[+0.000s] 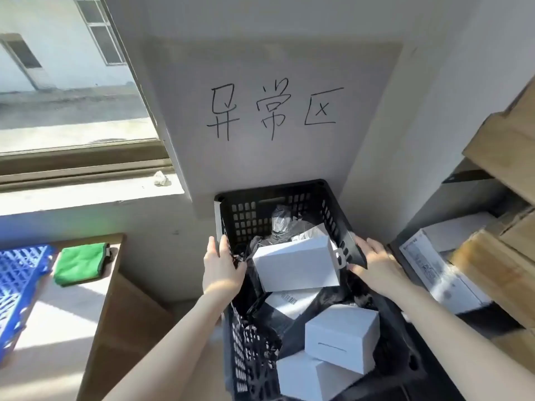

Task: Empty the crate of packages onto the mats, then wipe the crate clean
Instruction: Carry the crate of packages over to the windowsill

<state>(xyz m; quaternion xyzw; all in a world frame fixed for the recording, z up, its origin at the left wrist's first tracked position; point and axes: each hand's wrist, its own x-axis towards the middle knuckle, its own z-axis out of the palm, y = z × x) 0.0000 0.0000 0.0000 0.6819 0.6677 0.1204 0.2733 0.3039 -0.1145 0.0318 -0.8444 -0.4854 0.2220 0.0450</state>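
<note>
Your left hand (221, 267) and right hand (376, 263) clasp the crate (272, 192) at 9 and 3 o'clock. Its length runs 12 to 6.

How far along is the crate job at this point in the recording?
Done: nothing yet; the crate holds several white boxes and black bags. In hand: the left hand and right hand grip its two side walls. Left: unloading everything, with the blue mat bare, then wiping; the green cloth lies unused on the table.
</note>
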